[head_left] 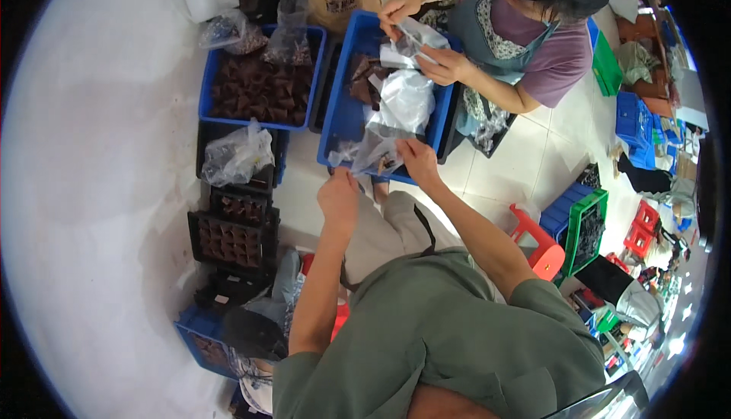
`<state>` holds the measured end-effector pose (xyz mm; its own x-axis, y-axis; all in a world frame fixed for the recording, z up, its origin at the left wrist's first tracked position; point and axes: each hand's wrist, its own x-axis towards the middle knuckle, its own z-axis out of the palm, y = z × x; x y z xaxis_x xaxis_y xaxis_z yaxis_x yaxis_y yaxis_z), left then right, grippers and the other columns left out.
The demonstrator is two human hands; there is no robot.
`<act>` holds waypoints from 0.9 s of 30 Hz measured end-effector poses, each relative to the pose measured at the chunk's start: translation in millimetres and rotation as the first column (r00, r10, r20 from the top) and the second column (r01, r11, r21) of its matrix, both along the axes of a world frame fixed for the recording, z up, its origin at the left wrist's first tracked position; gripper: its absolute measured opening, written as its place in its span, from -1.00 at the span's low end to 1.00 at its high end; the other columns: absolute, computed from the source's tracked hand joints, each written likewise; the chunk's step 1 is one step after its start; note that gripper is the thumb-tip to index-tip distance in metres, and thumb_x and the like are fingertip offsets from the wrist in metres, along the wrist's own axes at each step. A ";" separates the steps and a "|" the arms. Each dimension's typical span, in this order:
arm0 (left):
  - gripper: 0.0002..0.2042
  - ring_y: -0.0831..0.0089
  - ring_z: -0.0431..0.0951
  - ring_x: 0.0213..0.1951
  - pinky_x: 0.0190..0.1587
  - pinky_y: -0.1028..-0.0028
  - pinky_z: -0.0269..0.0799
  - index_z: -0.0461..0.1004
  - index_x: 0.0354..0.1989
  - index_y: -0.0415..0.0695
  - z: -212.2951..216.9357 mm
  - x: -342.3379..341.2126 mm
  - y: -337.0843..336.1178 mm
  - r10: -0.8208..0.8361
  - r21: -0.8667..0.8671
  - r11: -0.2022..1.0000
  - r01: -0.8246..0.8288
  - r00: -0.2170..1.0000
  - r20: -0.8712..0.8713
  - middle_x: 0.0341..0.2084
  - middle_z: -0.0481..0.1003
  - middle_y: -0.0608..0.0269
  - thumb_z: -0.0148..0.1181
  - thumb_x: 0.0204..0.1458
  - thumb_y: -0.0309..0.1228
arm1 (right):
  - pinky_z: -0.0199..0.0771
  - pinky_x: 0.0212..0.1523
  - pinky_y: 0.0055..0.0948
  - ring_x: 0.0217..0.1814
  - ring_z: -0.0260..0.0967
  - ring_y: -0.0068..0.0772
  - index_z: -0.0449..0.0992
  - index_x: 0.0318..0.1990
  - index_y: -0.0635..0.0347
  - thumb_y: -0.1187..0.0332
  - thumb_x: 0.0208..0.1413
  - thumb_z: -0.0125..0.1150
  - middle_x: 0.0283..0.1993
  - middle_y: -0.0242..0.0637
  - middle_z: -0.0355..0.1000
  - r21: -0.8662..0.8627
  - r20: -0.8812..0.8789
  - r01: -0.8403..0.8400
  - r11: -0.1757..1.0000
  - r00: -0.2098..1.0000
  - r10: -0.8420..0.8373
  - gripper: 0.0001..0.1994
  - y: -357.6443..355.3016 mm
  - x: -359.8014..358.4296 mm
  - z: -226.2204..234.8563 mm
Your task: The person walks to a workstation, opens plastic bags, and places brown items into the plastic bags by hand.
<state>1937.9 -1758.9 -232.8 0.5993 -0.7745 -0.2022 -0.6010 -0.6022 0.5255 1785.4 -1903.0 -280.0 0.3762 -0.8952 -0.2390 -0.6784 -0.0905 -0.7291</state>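
Landmark: centre blue crate (344, 118) on the floor.

Near side of crate: the seated person reaches both arms forward. Left hand (339, 194) and right hand (417, 159) each pinch an edge of a clear bag (371, 152), stretched between them just at the crate's near rim. Held so, probably to keep the mouth spread and over the crate, so anything dropped lands inside. A dark piece seems to sit in the bag; cannot tell for sure.

In the crate: dark brown pieces (364, 80) at the far-left part, a larger crumpled plastic bag (403, 101) lying over the middle.

Left of crate: second blue crate (209, 92) full of the same brown pieces; nearer, black trays (232, 236) stacked with pieces in cells.

Far side of crate: a co-worker's hands (445, 65) hold a small bag open over the crate, likewise above it for catching spill.

Right of crate: red stool (542, 248).
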 end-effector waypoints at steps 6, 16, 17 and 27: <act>-0.85 0.05 0.61 -0.43 -0.35 0.14 0.49 0.49 -0.27 -0.18 -13.5 6.5 -0.5 -0.177 0.297 0.944 0.144 0.980 0.086 -0.56 0.55 0.02 0.16 0.05 -0.37 | 0.40 -0.41 -0.11 -0.42 0.43 0.08 0.50 -0.46 0.22 0.15 0.13 0.23 -0.51 -0.06 0.43 -0.355 0.032 -0.053 0.933 0.997 0.069 -0.70 3.1 -10.2 6.7; -0.85 0.23 0.62 -0.41 -0.32 0.33 0.50 0.49 -0.27 -0.25 -10.1 5.8 -7.7 -0.002 -0.216 0.972 -0.089 0.921 -0.390 -0.48 0.57 0.05 0.13 0.09 -0.42 | 0.50 -0.42 -0.34 -0.44 0.55 -0.27 0.54 -0.35 0.28 0.35 0.09 0.22 -0.48 -0.11 0.51 0.383 0.173 0.054 0.922 0.976 -0.129 -0.84 6.2 -26.4 20.1; -0.85 0.23 0.62 -0.41 -0.32 0.33 0.50 0.49 -0.27 -0.25 -12.2 1.5 -6.4 0.000 -0.218 0.972 -0.092 0.921 -0.390 -0.48 0.57 0.05 0.13 0.09 -0.42 | 0.51 -0.39 -0.34 -0.43 0.55 -0.26 0.55 -0.33 0.28 0.40 0.07 0.21 -0.48 -0.13 0.52 0.310 0.205 -0.012 0.951 0.977 -0.055 -0.88 6.9 -26.5 18.9; -0.68 0.43 0.54 -0.41 -0.34 0.43 0.46 0.47 0.02 -0.22 -26.7 17.5 -4.3 -0.141 -0.268 0.961 -0.069 0.712 -0.688 -0.38 0.55 0.17 0.18 0.05 -0.55 | 0.48 -0.22 -0.28 -0.26 0.50 -0.15 0.58 -0.29 0.21 0.48 -0.05 0.23 -0.32 -0.14 0.50 -0.006 -0.009 -0.198 0.980 0.980 0.197 -0.86 -10.7 -23.1 41.4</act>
